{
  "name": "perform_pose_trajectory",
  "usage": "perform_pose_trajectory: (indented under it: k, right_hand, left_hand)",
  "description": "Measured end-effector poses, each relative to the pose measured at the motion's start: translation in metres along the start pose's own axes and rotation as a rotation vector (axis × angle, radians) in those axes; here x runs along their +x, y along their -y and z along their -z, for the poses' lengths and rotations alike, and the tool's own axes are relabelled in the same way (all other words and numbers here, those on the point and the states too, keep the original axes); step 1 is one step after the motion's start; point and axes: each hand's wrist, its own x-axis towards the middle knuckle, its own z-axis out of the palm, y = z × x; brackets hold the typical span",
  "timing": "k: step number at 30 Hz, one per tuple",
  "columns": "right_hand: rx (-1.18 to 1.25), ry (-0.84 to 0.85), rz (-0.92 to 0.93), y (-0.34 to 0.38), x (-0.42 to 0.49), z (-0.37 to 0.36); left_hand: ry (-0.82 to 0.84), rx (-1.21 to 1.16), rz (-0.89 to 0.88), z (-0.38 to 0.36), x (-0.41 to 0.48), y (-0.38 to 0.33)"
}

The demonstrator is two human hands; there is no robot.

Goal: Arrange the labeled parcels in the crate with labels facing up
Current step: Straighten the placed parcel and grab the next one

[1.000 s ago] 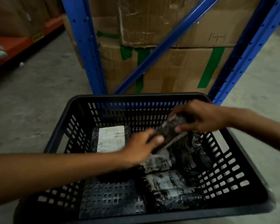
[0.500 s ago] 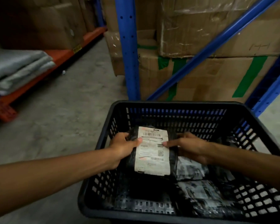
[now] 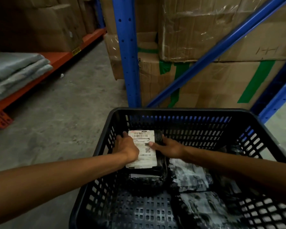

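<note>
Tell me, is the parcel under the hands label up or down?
Label up: the white barcoded label on the parcel faces the camera, between left hand and right hand.

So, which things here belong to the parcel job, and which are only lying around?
Job: crate, labeled parcel, other parcels, left hand, right hand.
Lying about: cardboard boxes, blue rack, folded grey sheets, orange shelf.
</note>
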Motion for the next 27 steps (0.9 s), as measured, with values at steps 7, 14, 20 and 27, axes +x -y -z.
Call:
perform_pose_trajectory:
  k: [7, 14, 20, 27]
  right_hand:
    - [-0.771, -0.059, 0.066, -0.067, -0.040, 0.062]
    - [-1.358, 0.195, 0.066, -0.143, -0.078, 0.054]
    - [-1.301, 0.012, 0.018, -0.157, -0.056, 0.032]
    - [-1.369, 0.027, 0.041, -0.152, -0.058, 0.039]
  left_hand:
    - [-0.012, -0.062, -0.794, -0.036, -0.047, -0.031]
    - [0.379, 0.839, -0.599, -0.143, -0.055, -0.072]
    - [0.132, 1.152, -0.588, -0.188, -0.036, -0.064]
    - [0.114, 0.946, -0.745, -0.177, -0.024, -0.048]
